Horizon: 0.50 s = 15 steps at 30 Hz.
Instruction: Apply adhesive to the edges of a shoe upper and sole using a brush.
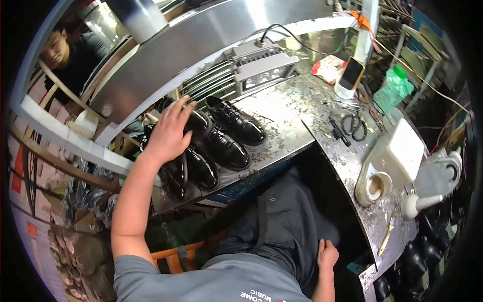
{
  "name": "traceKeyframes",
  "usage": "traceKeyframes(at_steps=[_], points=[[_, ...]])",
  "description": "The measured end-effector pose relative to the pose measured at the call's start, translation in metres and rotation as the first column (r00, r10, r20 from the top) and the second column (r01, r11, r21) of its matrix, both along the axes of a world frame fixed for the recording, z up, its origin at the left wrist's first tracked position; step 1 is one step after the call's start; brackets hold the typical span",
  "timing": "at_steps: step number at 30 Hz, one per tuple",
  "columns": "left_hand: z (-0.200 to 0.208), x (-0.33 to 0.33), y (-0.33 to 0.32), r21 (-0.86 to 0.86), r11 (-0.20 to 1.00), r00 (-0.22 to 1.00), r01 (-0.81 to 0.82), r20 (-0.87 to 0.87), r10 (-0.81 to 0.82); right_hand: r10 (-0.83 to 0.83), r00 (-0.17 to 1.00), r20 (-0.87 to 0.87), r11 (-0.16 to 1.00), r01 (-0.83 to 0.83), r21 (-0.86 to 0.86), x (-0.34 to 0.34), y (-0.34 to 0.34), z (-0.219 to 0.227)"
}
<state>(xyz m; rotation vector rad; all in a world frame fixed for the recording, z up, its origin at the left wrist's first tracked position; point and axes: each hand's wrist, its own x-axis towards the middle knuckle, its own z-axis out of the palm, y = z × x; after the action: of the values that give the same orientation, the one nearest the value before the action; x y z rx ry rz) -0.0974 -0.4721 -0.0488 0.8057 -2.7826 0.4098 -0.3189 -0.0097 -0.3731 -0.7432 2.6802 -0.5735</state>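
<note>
My left hand [172, 130] is closed around a glossy black dress shoe [202, 124], its thumb and fingers spanning one end. That shoe is lifted over a row of similar shoes on the metal bench. Just right of it lie a laced black shoe [236, 122] and another shiny one [227, 149]. Two more, a black shoe [202, 168] and a shoe on its side [176, 176], sit nearer the bench edge, partly under my wrist. My right hand [327, 255] hangs beside my dark trousers, fingers loosely bent and a little apart, with nothing visible in it.
A grey lamp [264, 68] stands behind the shoes, under a metal duct [211, 35]. The right-hand bench bears black scissors [353, 127], a phone [351, 74] on a white stand, a pot [375, 187], a brush [387, 235] and a white bottle [420, 205]. Another person [75, 60] is at far left.
</note>
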Motion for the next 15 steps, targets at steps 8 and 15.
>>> traceKeyframes(at_steps=[8,15], points=[[0.015,0.000,-0.026,0.319,0.947,0.936,0.019,0.327,-0.129,-0.109,0.993,-0.036,0.993,0.107,-0.056,0.016,0.002,0.007],[0.012,0.014,-0.056,0.244,0.970,0.968,-0.016,0.245,-0.045,-0.169,0.984,-0.060,0.983,0.163,-0.089,0.025,0.011,0.010]])
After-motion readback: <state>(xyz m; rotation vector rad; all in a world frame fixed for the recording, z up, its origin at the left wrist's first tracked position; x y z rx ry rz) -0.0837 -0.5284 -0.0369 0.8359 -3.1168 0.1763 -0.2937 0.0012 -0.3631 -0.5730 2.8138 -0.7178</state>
